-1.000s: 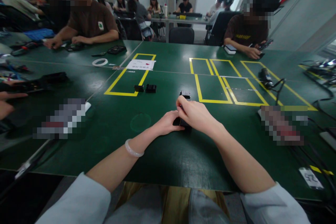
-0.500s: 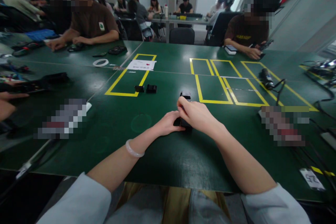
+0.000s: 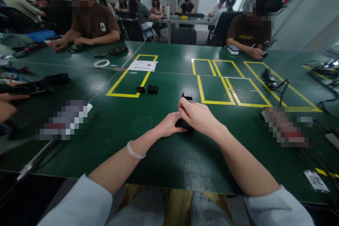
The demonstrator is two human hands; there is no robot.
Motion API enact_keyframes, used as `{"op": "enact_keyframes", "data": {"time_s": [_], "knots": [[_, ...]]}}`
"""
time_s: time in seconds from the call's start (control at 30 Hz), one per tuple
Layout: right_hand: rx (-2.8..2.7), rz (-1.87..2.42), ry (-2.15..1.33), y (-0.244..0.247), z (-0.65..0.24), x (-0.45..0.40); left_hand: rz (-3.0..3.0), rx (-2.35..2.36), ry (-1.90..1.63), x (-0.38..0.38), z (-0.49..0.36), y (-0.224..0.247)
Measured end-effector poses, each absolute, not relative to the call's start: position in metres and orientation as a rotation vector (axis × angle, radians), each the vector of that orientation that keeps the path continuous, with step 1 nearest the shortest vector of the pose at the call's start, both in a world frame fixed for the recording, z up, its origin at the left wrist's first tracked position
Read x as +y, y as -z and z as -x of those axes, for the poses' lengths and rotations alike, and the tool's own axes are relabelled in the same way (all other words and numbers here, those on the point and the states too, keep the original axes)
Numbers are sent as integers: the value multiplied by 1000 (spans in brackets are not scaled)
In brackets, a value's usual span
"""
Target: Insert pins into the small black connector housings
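On the green table [image 3: 164,162], my left hand [image 3: 171,124] grips the left side of a small black device [image 3: 186,125], thumb along its near edge. My right hand [image 3: 197,113] is closed above the same device, fingers curled down and pressed together. Whatever those fingers hold is hidden behind the hand. A black part with a silvery top [image 3: 187,95] shows just beyond my right knuckles; whether it joins the device, I cannot tell. Farther off to the left, a black block [image 3: 153,89] lies beside a thin black piece [image 3: 141,89].
Yellow tape outlines [image 3: 215,103] mark the table ahead. A white sheet [image 3: 143,65] and a white tape roll [image 3: 101,63] lie at the far left. Blurred-out devices flank me, with cables on the right. Co-workers sit across the table, and another person's hand [image 3: 10,102] is at the left edge.
Both my hands and the black device stay almost exactly in place. In the background, a seated person's arm has stretched out toward the right over the far table.
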State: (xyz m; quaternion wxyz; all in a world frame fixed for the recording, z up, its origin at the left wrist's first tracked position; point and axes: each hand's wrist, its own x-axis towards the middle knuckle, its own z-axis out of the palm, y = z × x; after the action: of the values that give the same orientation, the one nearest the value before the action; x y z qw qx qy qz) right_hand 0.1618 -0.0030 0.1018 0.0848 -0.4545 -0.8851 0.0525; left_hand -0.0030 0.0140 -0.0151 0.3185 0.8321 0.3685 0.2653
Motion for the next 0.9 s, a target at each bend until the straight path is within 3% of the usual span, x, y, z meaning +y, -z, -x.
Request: {"op": "enact_keyframes", "data": {"time_s": [0.9], "knots": [[-2620,1375,-152,-97,-161,0,-2205,985,-687,14,4,17]]}}
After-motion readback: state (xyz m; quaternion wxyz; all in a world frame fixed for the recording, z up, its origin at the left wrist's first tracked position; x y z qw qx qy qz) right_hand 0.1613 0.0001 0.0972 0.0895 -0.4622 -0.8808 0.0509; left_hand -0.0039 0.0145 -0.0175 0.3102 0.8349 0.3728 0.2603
